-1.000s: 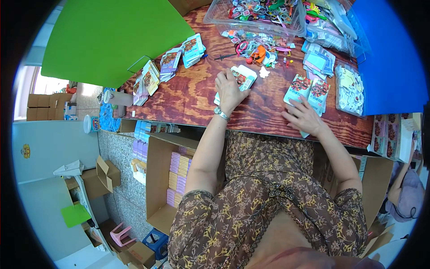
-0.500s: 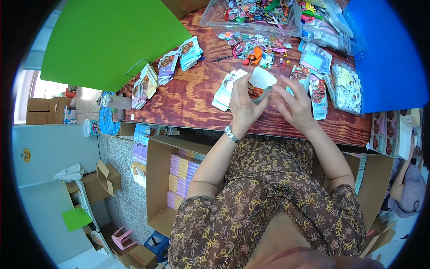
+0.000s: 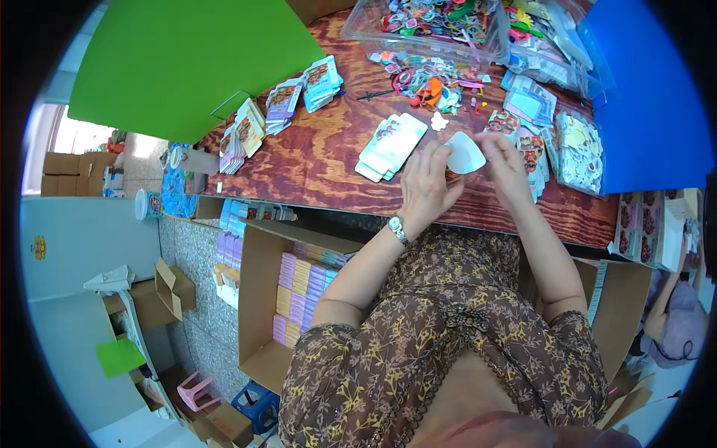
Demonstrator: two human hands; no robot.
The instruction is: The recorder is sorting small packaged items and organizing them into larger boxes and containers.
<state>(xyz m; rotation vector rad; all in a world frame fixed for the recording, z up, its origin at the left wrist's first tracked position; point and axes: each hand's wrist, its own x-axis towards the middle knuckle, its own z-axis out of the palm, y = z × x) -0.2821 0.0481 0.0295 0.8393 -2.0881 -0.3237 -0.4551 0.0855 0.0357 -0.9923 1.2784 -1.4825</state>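
My left hand [image 3: 432,183] is closed around a small printed card box [image 3: 466,154] with a pale, rounded flap standing up. At the right edge of this flap, my right hand [image 3: 508,168] has its fingers curled together; whatever lies between them is hidden. Left of my left hand lies a stack of printed cards or flat boxes [image 3: 390,145]. A small white star-like piece [image 3: 439,121] rests on the table just beyond my hands. More printed boxes [image 3: 532,153] sit beside my right hand.
Colourful small trinkets [image 3: 429,88] lie before a clear plastic bin [image 3: 500,48]. White pieces fill a clear tray [image 3: 579,153] on the right. Printed stacks [image 3: 243,138] stand at left. Green [image 3: 187,60] and blue [image 3: 650,97] panels flank the table; an open carton [image 3: 258,328] sits below.
Both hands and the box have shifted slightly right, and my right fingers have come in to the flap. The white star-like piece and more of the card stack now show.
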